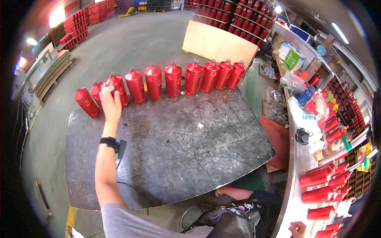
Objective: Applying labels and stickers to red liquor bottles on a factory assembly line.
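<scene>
My left hand (111, 104) reaches to the far left of the dark table (174, 139), fingers closed on a small white wad (106, 88). It is at the second red bottle (95, 88) from the left, beside the third red bottle (119, 89). The hand partly covers both. Several glossy red bottles with clear necks stand in a row along the table's far edge. My right hand (297, 229) is at the lower right edge, by the side bench. Its fingers curl in, and whatever they may hold is hidden.
More red bottles (317, 178) lie on the side bench (285, 198), among plastic bags (303, 115). A pale board (218, 41) stands behind the row. Stacked red bottles (254, 16) fill racks at the back. A small pale scrap (200, 125) lies on the table.
</scene>
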Tool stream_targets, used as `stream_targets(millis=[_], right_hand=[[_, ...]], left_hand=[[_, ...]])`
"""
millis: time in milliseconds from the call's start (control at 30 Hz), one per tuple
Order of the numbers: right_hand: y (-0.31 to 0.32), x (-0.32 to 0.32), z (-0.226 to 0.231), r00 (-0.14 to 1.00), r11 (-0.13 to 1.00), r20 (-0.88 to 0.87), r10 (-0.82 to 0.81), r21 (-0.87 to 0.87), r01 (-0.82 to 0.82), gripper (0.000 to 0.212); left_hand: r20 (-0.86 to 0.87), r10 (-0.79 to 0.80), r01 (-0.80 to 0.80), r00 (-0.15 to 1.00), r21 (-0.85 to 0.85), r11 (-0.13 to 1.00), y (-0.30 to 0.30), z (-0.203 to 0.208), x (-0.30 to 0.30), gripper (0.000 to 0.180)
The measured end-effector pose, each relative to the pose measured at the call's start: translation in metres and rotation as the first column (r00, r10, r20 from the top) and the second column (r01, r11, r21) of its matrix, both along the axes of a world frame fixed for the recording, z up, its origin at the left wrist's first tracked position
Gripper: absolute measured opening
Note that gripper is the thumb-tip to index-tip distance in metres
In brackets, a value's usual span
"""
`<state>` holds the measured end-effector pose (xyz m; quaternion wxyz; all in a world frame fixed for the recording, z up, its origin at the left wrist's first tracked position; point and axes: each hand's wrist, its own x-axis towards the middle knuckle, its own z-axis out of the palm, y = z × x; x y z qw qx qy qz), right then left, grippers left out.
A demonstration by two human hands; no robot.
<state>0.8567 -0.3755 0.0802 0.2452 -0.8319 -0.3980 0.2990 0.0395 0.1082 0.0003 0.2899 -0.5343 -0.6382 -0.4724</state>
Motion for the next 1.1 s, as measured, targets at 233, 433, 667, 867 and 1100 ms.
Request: stream_targets(millis=[233, 433, 667, 867, 1100], right_hand=[[-0.047, 0.001, 0.002, 0.998, 0.996, 0.051, -0.037, 0.077, 0.033, 0.026], [-0.067, -0.039, 0.044, 0.977, 0.977, 0.049, -0.209, 0.045, 0.207, 0.029], [-0.097, -0.036, 0.058, 0.951, 0.952, 0.047, -0.306, 0.037, 0.304, 0.027], [-0.111, -0.027, 0.049, 0.934, 0.931, 0.022, -0.356, 0.089, 0.353, 0.025], [-0.108, -0.030, 0.061, 0.911, 0.909, -0.012, -0.411, 0.060, 0.411, 0.025]], left_hand=[[-0.090, -0.177, 0.160, 0.980, -0.163, 0.973, 0.037, 0.017, 0.089, 0.039], [-0.027, -0.049, 0.036, 0.998, -0.351, 0.936, 0.060, -0.016, 0.087, 0.053], [0.032, -0.112, 0.116, 0.993, -0.336, 0.935, 0.065, 0.005, 0.164, 0.056], [-0.035, -0.281, 0.259, 0.959, -0.299, 0.918, 0.085, 0.015, 0.243, 0.058], [0.072, -0.263, 0.268, 0.962, -0.430, 0.862, 0.098, 0.011, 0.291, 0.058]])
